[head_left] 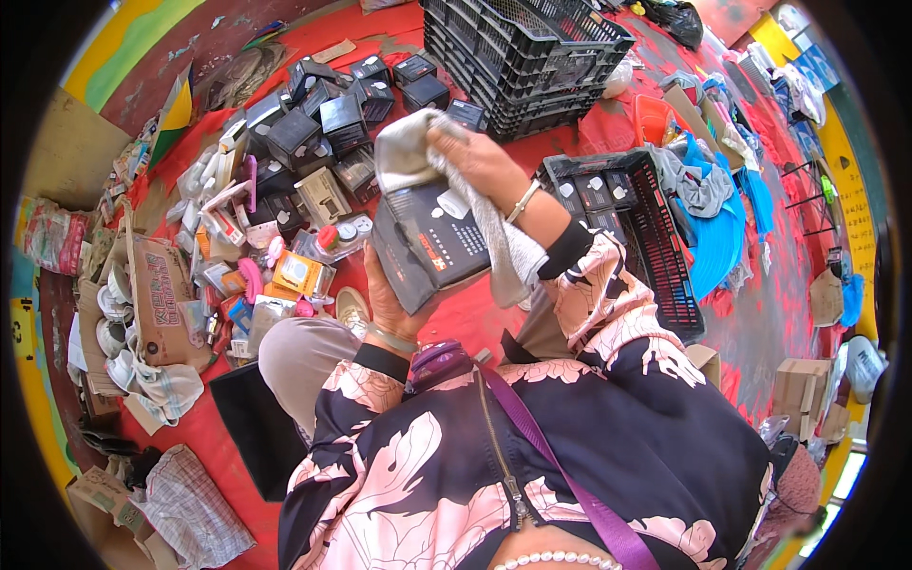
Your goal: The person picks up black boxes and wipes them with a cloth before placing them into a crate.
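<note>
A black box (427,237) with a white picture and orange and white print is tilted in front of me above the red floor. My left hand (388,309) grips it at its lower left side, fingers partly behind it. A light grey cloth (404,150) drapes over the box's top edge and hangs down its right side. My right hand (486,169) is closed on that cloth at the top of the box. Beyond the held box lies a heap of similar black boxes (294,133).
Black plastic crates (527,71) are stacked at the far side. Right of me, another black crate (670,285) holds several black boxes. Mixed small goods, with an orange box (299,274), lie on the left near a cardboard box (161,299). A blue bag (719,242) lies beyond the right crate.
</note>
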The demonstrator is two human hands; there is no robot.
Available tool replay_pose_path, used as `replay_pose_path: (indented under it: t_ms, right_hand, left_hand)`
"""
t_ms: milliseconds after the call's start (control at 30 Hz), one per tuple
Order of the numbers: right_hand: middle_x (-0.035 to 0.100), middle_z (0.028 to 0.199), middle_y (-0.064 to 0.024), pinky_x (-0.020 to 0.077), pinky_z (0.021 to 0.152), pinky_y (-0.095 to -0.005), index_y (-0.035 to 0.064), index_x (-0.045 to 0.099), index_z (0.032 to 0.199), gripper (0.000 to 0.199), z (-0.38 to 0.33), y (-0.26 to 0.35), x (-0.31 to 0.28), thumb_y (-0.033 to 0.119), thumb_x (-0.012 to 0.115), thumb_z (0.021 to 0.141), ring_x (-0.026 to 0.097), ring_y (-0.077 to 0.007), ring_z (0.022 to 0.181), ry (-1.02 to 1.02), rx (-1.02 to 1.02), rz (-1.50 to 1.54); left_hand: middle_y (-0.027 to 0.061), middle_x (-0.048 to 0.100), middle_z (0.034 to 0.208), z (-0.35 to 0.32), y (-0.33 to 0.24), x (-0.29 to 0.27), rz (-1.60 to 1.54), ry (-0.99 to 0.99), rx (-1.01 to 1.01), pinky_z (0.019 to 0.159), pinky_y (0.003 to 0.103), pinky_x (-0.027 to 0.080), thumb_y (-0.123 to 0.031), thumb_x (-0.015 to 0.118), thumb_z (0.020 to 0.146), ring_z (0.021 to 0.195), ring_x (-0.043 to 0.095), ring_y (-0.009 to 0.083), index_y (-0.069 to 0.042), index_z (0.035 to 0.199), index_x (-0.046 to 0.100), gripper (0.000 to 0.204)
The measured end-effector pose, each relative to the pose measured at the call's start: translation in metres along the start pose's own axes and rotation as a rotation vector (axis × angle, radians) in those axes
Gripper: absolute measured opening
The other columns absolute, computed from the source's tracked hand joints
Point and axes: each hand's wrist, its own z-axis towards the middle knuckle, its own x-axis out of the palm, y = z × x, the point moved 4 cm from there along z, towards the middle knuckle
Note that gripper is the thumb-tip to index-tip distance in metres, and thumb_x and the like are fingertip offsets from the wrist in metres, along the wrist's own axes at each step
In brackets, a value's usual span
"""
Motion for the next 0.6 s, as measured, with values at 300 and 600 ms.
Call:
replay_pose_path:
  t_ms: [300,600]
  right_hand:
    - [0.063,0.091,-0.0041,0.0483,0.063,-0.0228,0.0021,0.057,0.111,0.048,-0.011,0.058,-0.013,0.046,0.049,0.093,0.058,-0.0096,0.072,-0.170,-0.066,0.319]
    - [0.051,0.126,-0.0209,0.0369,0.102,-0.0411,0.0034,0.055,0.118,0.035,-0.035,0.019,0.072,0.011,0.055,0.084,0.046,-0.0377,0.120,0.087,-0.613,-0.821]
  left_hand:
    - [0.0131,0.039,0.139,0.002,-0.017,0.016,0.092,0.039,0.145,0.102,0.060,0.033,-0.063,0.053,0.079,0.126,0.040,0.0370,-0.015,0.140,0.031,0.080]
    - [0.0078,0.053,0.126,0.005,-0.030,-0.010,0.198,-0.148,0.418,0.099,0.041,0.042,-0.052,0.054,0.086,0.115,0.052,0.0248,-0.011,0.129,0.046,0.060]
